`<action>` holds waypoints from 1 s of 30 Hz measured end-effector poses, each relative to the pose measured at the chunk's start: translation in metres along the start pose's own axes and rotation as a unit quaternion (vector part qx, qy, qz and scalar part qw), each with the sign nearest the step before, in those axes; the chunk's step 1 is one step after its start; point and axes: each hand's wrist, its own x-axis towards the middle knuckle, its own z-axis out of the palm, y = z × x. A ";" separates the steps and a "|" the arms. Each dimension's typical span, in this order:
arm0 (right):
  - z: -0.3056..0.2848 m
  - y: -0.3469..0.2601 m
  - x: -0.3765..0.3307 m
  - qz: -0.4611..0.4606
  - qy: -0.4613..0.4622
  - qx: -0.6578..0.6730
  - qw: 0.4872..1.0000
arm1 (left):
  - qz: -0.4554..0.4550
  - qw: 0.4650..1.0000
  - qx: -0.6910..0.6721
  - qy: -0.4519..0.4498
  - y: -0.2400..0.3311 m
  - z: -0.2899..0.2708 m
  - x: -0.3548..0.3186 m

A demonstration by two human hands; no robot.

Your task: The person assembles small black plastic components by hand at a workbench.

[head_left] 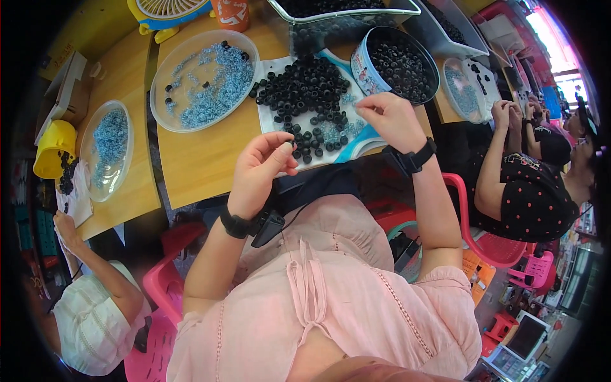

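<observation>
My left hand [258, 167] is closed in a pinch at the near edge of a white cloth [268, 121] with blue trim. A black bead [292, 144] shows at its thumb and fingertips. My right hand [398, 120] hovers over the cloth's right side, thumb and forefinger pressed together; whatever they hold is too small to make out. Between the hands a heap of black beads [305, 83] covers the cloth, thinning toward me. Small translucent light-blue pieces [334, 130] lie among the nearer beads.
Left of the cloth is a clear round tray [154, 95] of light-blue pieces. A round tin [359, 67] of black beads stands behind my right hand. Clear bins [407, 9] of black beads line the back. People work on both sides, a yellow cup [57, 149] at the left.
</observation>
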 end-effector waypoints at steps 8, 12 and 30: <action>0.001 0.014 -0.008 -0.047 -0.068 -0.063 0.995 | -0.035 0.999 -0.007 -0.022 -0.002 0.007 0.000; -0.002 0.007 -0.005 0.011 -0.035 0.011 0.999 | -0.089 0.989 -0.107 -0.046 0.010 0.019 0.006; 0.011 -0.018 -0.019 -0.074 0.102 0.247 0.961 | 0.017 0.978 0.194 -0.073 0.012 0.073 0.073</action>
